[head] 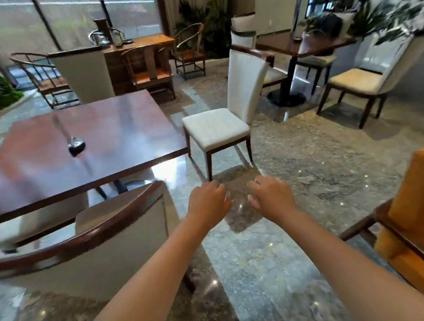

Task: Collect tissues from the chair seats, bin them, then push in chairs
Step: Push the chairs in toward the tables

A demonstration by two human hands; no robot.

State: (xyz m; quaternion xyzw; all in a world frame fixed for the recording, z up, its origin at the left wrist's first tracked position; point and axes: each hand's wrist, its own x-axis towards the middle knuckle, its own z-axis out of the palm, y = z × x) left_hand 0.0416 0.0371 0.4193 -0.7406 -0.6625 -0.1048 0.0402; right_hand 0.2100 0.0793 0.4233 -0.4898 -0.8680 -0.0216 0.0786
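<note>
I hold both arms out over the floor (292, 155), near the white chair (216, 129). My left hand (208, 201) and right hand (270, 197) are loosely curled, holding nothing.

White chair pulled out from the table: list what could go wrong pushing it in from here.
1. The white chair stands angled to the table; pushed straight, its seat corner may hit the table edge.
2. Both the left hand and right hand are empty and well short of it, above a glossy floor that might be slippery.
3. The small dark object on the table could shift if the table is bumped.
</note>
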